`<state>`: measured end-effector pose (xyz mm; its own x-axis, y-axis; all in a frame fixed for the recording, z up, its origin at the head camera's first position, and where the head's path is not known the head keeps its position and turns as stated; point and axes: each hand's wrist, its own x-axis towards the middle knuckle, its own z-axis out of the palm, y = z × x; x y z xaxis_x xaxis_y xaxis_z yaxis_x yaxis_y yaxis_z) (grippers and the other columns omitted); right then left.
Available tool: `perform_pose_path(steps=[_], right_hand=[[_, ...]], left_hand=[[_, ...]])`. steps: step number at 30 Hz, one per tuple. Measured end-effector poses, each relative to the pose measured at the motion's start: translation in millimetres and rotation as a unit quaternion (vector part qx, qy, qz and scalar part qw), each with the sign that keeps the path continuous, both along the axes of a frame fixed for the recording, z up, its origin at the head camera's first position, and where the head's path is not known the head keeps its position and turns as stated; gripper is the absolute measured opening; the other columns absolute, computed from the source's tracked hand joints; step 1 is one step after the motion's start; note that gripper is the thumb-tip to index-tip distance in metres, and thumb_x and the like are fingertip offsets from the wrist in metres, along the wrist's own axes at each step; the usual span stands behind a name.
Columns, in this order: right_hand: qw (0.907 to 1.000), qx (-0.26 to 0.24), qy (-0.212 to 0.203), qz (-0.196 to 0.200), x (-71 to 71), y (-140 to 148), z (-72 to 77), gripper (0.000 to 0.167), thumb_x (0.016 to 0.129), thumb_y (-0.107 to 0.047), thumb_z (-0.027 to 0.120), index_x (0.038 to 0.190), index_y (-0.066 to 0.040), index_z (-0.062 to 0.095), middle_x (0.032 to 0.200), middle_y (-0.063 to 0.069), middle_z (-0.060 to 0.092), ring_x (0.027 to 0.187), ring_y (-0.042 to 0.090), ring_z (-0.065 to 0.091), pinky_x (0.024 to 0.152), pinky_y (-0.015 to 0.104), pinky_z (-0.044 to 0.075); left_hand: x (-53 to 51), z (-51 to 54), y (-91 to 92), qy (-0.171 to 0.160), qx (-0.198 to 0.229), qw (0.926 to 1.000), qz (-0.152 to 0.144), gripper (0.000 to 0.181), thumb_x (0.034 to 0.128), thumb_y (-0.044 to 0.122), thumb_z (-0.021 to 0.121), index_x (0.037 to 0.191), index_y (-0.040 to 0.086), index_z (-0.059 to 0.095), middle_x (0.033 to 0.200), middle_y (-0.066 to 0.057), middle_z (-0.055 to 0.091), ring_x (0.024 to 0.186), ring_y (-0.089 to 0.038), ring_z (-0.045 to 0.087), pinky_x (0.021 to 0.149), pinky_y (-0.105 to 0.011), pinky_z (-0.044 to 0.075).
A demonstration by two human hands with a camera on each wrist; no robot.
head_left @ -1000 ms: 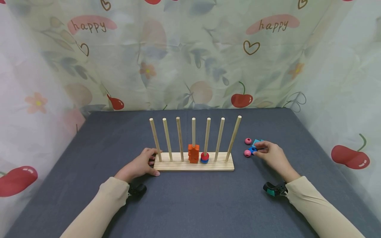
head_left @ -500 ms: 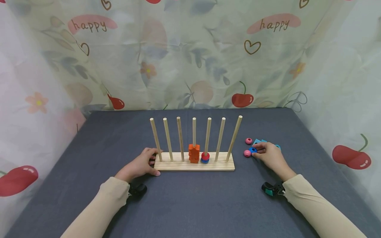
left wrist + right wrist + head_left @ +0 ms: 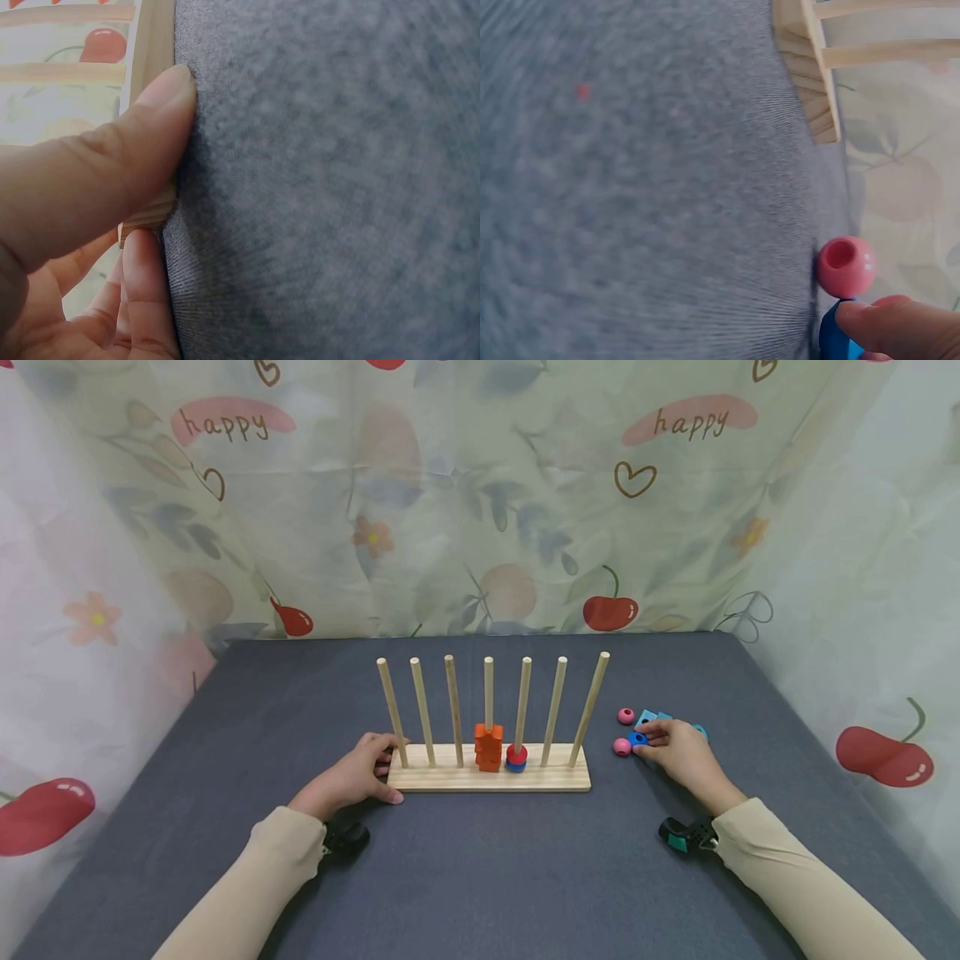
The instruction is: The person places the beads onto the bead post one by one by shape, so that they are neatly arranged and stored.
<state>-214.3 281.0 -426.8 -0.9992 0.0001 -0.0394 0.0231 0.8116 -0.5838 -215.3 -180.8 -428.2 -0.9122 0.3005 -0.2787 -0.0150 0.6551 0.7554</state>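
A wooden base (image 3: pixel 420 783) with several upright pegs stands on the dark cloth. My left hand (image 3: pixel 351 779) grips its left end; in the left wrist view the thumb (image 3: pixel 161 105) lies along the front edge of the wood (image 3: pixel 154 37). Orange pieces (image 3: pixel 488 748) are stacked on the middle peg, and a red piece (image 3: pixel 516 752) sits over a blue one (image 3: pixel 516 767) on the peg to its right. My right hand (image 3: pixel 686 758) pinches a blue piece (image 3: pixel 637 738), also seen in the right wrist view (image 3: pixel 831 334), beside a pink bead (image 3: pixel 622 747).
Another pink bead (image 3: pixel 626 717) lies behind the blue piece. Light blue pieces (image 3: pixel 647 717) are partly hidden behind my right hand, with one more (image 3: pixel 701 731) showing past it. A patterned curtain (image 3: pixel 465 510) hangs behind the table.
My right hand has shifted slightly left at the blue piece, uncovering more of the light blue pieces. My left hand has stayed on the base.
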Motion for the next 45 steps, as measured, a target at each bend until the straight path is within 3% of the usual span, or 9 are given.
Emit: perform_pose_path(steps=[10,18,21,25,30,37,41,45], right_hand=[[0.9992,-0.027,-0.001,-0.028,6.6,-6.5,28.8,0.041,0.091,-0.023,0.069,0.124,0.000,0.059,0.120,0.023,0.062,0.106,0.034,0.062,0.083,0.044,0.054],[0.9957,-0.089,0.027,0.000,18.1,-21.6,62.0,0.050,0.090,-0.037,0.068,0.130,-0.008,0.059,0.124,0.017,0.062,0.107,0.030,0.063,0.090,0.046,0.051],[0.9935,-0.108,0.033,0.004,25.1,-29.7,75.8,0.052,0.089,-0.039,0.068,0.131,-0.010,0.058,0.125,0.014,0.061,0.106,0.024,0.065,0.089,0.037,0.054],[0.9885,-0.137,0.063,0.013,37.0,-41.4,92.0,0.051,0.090,-0.037,0.068,0.132,-0.012,0.057,0.123,0.012,0.062,0.096,0.007,0.067,0.078,0.016,0.052],[0.9706,-0.187,0.148,0.033,51.6,-58.6,108.0,0.045,0.091,-0.031,0.068,0.131,-0.012,0.059,0.118,0.006,0.062,0.094,-0.002,0.063,0.080,0.009,0.050],[0.9298,-0.251,0.258,0.077,64.0,-81.7,129.0,0.036,0.089,-0.011,0.069,0.125,-0.007,0.064,0.116,-0.001,0.061,0.098,0.005,0.063,0.087,0.013,0.050],[0.9124,-0.271,0.289,0.103,67.5,-93.7,138.7,0.036,0.088,-0.005,0.069,0.124,-0.003,0.065,0.119,0.003,0.063,0.099,0.006,0.064,0.089,0.016,0.050],[0.9047,-0.284,0.296,0.116,67.7,-105.4,145.7,0.037,0.088,-0.004,0.069,0.124,-0.002,0.063,0.121,0.006,0.065,0.099,0.006,0.065,0.089,0.018,0.051]], left_hand=[[-0.9,-2.2,-0.8,0.001,0.007,1.0000,-0.004,0.082,0.0702,0.003,0.085,0.140,0.007,0.044,0.133,-0.020,0.033,0.124,-0.038,0.045,0.099,-0.047,0.046],[-0.6,-1.9,0.2,-0.001,0.001,1.0000,-0.002,0.081,0.0716,0.004,0.084,0.141,0.008,0.043,0.135,-0.019,0.032,0.126,-0.039,0.044,0.100,-0.047,0.045],[0.1,-1.6,0.2,-0.001,0.001,1.0000,-0.004,0.081,0.0718,0.004,0.084,0.141,0.008,0.043,0.134,-0.019,0.032,0.125,-0.039,0.045,0.100,-0.048,0.045],[0.5,-0.6,0.1,0.000,0.005,1.0000,-0.008,0.081,0.0716,0.003,0.084,0.141,0.006,0.042,0.134,-0.020,0.032,0.125,-0.040,0.045,0.100,-0.048,0.045],[0.4,0.0,-0.3,0.003,0.000,1.0000,-0.007,0.080,0.0720,0.004,0.084,0.141,0.006,0.042,0.134,-0.021,0.032,0.125,-0.040,0.045,0.101,-0.049,0.044],[0.7,-1.0,-0.9,0.008,0.003,0.9999,-0.010,0.081,0.0721,0.004,0.084,0.142,0.006,0.042,0.135,-0.021,0.030,0.125,-0.040,0.042,0.100,-0.048,0.045],[0.3,-1.1,-1.3,0.010,0.008,0.9998,-0.012,0.083,0.0721,0.003,0.084,0.143,0.006,0.042,0.135,-0.021,0.030,0.125,-0.040,0.040,0.100,-0.049,0.044],[-0.4,-1.8,-1.5,0.011,0.014,0.9998,-0.012,0.083,0.0718,0.003,0.084,0.143,0.006,0.041,0.135,-0.021,0.030,0.126,-0.040,0.040,0.101,-0.049,0.043]])
